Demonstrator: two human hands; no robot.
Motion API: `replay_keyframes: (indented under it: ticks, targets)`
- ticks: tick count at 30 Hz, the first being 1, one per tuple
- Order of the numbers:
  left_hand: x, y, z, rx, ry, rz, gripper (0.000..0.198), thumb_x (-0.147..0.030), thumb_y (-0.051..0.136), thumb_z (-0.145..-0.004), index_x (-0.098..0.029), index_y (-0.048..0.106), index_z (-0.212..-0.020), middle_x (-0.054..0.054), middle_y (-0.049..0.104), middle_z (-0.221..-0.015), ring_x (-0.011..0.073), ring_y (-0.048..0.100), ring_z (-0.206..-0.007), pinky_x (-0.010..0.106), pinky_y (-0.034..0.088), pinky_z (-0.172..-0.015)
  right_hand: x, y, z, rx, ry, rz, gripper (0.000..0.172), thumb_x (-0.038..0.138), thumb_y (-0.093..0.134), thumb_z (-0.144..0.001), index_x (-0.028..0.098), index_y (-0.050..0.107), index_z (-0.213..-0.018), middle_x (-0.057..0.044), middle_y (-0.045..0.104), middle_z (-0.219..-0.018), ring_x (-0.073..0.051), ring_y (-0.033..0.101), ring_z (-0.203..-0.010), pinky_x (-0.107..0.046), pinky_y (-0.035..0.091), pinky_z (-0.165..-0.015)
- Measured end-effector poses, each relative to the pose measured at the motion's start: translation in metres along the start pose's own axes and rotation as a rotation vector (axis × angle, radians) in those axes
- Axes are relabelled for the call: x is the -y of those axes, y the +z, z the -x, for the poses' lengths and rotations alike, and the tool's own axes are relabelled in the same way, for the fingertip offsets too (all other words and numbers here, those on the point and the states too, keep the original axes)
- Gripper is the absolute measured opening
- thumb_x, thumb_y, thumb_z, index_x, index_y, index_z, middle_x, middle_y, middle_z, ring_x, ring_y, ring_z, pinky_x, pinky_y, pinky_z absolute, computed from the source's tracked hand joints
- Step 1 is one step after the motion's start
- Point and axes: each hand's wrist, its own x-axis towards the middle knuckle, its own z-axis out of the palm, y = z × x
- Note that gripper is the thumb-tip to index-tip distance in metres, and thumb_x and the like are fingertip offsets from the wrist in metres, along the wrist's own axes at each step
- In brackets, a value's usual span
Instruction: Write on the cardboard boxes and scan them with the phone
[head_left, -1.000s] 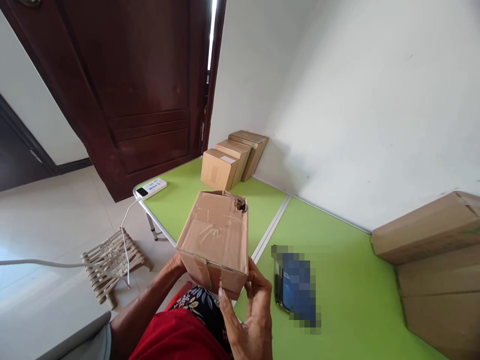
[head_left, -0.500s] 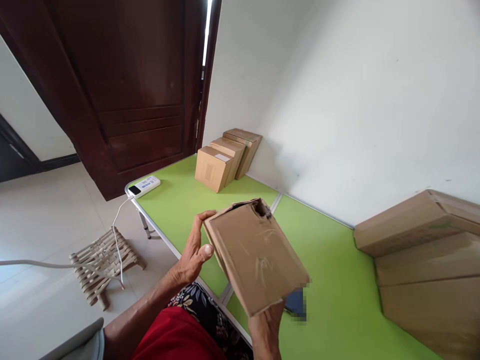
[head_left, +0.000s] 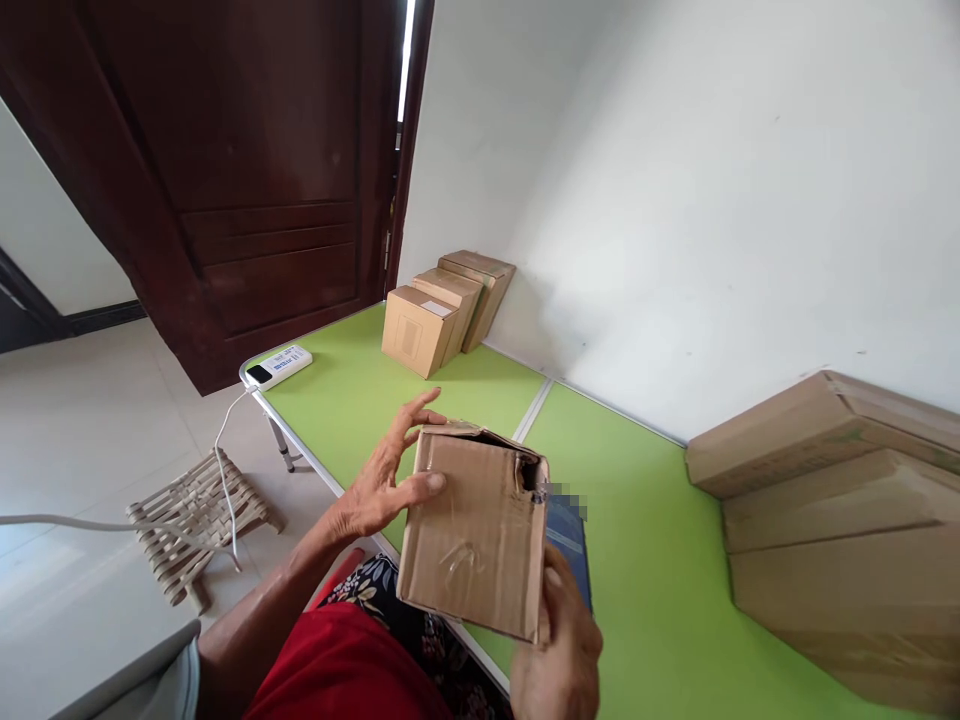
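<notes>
A worn cardboard box (head_left: pixel 472 550) is held above the green table, one face turned up toward me. A torn hole (head_left: pixel 531 474) shows at its upper right corner, and its top edge gapes slightly. My left hand (head_left: pixel 386 480) rests at the upper left corner, thumb on the near face and fingers over the top edge, the index finger lifted. With my right hand (head_left: pixel 562 630) I grip the lower right side; most of those fingers are hidden. Behind the box lies a dark blue flat thing (head_left: pixel 568 540), partly covered and pixelated.
Cardboard boxes (head_left: pixel 420 330) stand in a row against the wall at the table's far end. Larger boxes (head_left: pixel 840 540) are stacked at right. A white power bank-like device (head_left: pixel 281 366) with a cable sits on the green table (head_left: pixel 637 500) corner. A woven stool (head_left: pixel 195 520) stands on the floor.
The box has turned and tilted, moving slightly left. My left thumb now lies on its face, and my right hand has moved from beneath it to its right side.
</notes>
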Motion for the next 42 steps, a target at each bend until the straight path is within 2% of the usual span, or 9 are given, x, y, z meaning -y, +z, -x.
replay_keyframes:
  ticks: [5,8,12,16,21,27,34,39,42]
  targets:
    - [-0.022,0.004,0.002,0.068,0.093,-0.145,0.054,-0.045,0.065,-0.092,-0.025,0.066,-0.142,0.012,0.06,-0.143,0.0378,0.054,-0.138,0.05,0.043,-0.119,0.045,0.019,0.003,-0.026,-0.097,0.169,0.067,0.068,0.07,-0.09,0.025,0.07,-0.143,-0.011,0.071,-0.142,-0.038,0.063,-0.133,-0.045,0.055,-0.102]
    - [-0.04,0.01,-0.001,-0.021,0.125,-0.291,0.053,-0.033,0.061,-0.092,-0.025,0.063,-0.145,0.011,0.062,-0.147,0.0356,0.056,-0.138,0.05,0.042,-0.12,0.058,0.034,0.002,-0.061,-0.188,0.278,0.064,0.068,0.068,-0.092,0.022,0.074,-0.136,-0.012,0.075,-0.134,-0.037,0.068,-0.124,-0.044,0.057,-0.099]
    - [-0.053,0.025,-0.01,-0.116,0.189,-0.491,0.057,-0.028,0.067,-0.091,-0.023,0.062,-0.148,0.011,0.066,-0.144,0.0314,0.061,-0.135,0.046,0.046,-0.117,0.061,0.044,0.004,-0.067,-0.265,0.305,0.057,0.065,0.062,-0.095,0.023,0.074,-0.132,-0.013,0.074,-0.135,-0.034,0.07,-0.119,-0.04,0.059,-0.091]
    - [-0.053,0.033,-0.019,-0.086,0.183,-0.593,0.05,-0.033,0.075,-0.093,-0.024,0.068,-0.142,0.012,0.073,-0.13,0.0291,0.068,-0.12,0.046,0.052,-0.107,0.065,0.043,0.004,-0.09,-0.266,0.317,0.055,0.066,0.061,-0.095,0.022,0.076,-0.125,-0.013,0.077,-0.128,-0.032,0.072,-0.11,-0.039,0.059,-0.084]
    - [-0.058,0.033,-0.021,-0.072,0.146,-0.642,0.025,-0.038,0.078,-0.095,-0.025,0.078,-0.116,0.008,0.074,-0.114,0.0264,0.069,-0.106,0.042,0.054,-0.098,0.071,0.04,-0.008,-0.107,-0.277,0.343,0.054,0.07,0.066,-0.091,0.019,0.08,-0.104,-0.011,0.081,-0.103,-0.028,0.073,-0.089,-0.034,0.057,-0.072]
    - [-0.068,0.047,-0.021,-0.191,0.075,-0.75,0.023,-0.04,0.088,-0.083,-0.024,0.073,-0.088,0.002,0.073,-0.094,0.0239,0.066,-0.091,0.04,0.05,-0.088,0.08,0.041,-0.009,-0.113,-0.395,0.476,0.039,0.057,0.063,-0.098,0.021,0.077,-0.092,-0.007,0.079,-0.089,-0.021,0.07,-0.074,-0.028,0.053,-0.063]
    - [-0.068,0.054,-0.02,-0.237,0.118,-0.816,0.016,-0.032,0.081,-0.081,-0.024,0.067,-0.082,0.001,0.071,-0.086,0.0214,0.063,-0.084,0.033,0.046,-0.076,0.083,0.048,-0.004,-0.136,-0.512,0.574,0.036,0.05,0.054,-0.104,0.021,0.073,-0.091,-0.007,0.077,-0.087,-0.02,0.069,-0.076,-0.03,0.052,-0.071]
    - [-0.07,0.05,-0.022,-0.235,0.091,-0.787,0.015,-0.032,0.081,-0.083,-0.023,0.069,-0.082,0.0,0.071,-0.086,0.0214,0.064,-0.086,0.033,0.045,-0.077,0.06,0.016,-0.009,-0.072,-0.352,0.396,0.048,0.061,0.05,-0.105,0.022,0.075,-0.112,-0.008,0.08,-0.103,-0.023,0.073,-0.089,-0.032,0.054,-0.078]
    - [-0.071,0.049,-0.023,-0.226,0.083,-0.777,0.012,-0.028,0.081,-0.082,-0.023,0.07,-0.083,0.0,0.072,-0.087,0.0217,0.065,-0.087,0.033,0.046,-0.078,0.028,-0.02,-0.016,-0.191,-0.274,0.624,0.058,0.071,0.045,-0.101,0.02,0.073,-0.099,-0.009,0.078,-0.087,-0.025,0.072,-0.078,-0.032,0.051,-0.071]
